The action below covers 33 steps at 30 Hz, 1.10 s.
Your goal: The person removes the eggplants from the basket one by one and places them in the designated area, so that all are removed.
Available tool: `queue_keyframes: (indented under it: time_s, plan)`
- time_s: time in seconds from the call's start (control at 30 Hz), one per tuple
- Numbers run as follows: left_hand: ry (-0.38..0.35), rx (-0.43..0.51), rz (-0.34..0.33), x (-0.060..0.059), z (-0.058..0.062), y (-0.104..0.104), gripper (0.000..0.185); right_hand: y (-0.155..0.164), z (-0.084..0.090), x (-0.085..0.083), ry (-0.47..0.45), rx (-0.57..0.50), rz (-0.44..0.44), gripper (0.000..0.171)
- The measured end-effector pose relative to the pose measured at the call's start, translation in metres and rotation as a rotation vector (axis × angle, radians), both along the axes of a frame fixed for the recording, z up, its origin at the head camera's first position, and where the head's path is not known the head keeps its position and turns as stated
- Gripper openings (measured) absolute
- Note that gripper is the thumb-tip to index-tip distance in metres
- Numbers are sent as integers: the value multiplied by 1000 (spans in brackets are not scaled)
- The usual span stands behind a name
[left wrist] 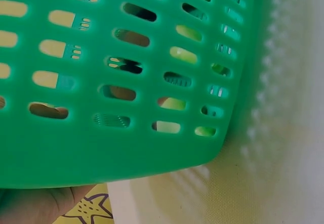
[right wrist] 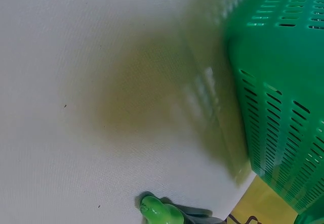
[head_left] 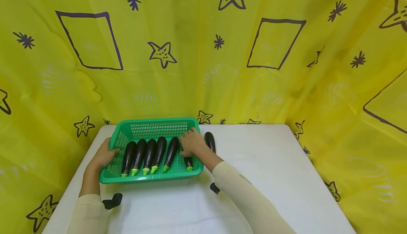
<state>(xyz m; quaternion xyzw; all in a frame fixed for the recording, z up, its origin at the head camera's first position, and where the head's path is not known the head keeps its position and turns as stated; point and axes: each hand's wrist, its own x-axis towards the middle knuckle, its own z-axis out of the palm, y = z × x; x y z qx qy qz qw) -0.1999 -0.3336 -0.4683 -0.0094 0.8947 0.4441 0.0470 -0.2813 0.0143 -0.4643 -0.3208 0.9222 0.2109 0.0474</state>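
Observation:
A green plastic basket (head_left: 151, 178) with slotted walls stands toward the back left of the white table. Several dark eggplants (head_left: 139, 156) lie side by side in it, their green stem ends facing the front. My left hand (head_left: 106, 153) grips the basket's left rim, thumb on the inside. Reaching over the right wall, my right hand (head_left: 192, 143) holds an eggplant (head_left: 189, 162) near the basket's right end; the hand covers its upper part. Outside the basket, just right of it, another eggplant (head_left: 210, 142) lies on the table, partly hidden behind my right forearm.
Yellow curtains (head_left: 190, 85) with star drawings hang behind and beside the white table (head_left: 260, 163). Black wrist pieces (head_left: 113, 201) stick out from both forearms. In the right wrist view, a green eggplant stem (right wrist: 161, 211) shows on the table near the basket wall (right wrist: 273, 133).

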Motion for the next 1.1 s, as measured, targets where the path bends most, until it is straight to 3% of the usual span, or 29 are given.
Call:
queue_keyframes:
  time_s: [0.47, 0.7, 0.9, 1.1]
  plan:
    - [11, -2, 5, 2, -2, 4, 62, 5, 0, 2, -2, -104, 17, 75]
    - [-5, -16, 15, 3, 3, 2, 63, 7, -1, 1, 7, -354, 22, 50]
    - [-16, -17, 19, 3, 4, 1, 63, 10, 0, 0, -15, -478, 47, 57]
    - [-11, -18, 17, 3, 4, 2, 63, 15, 1, -1, -74, -608, 56, 47]
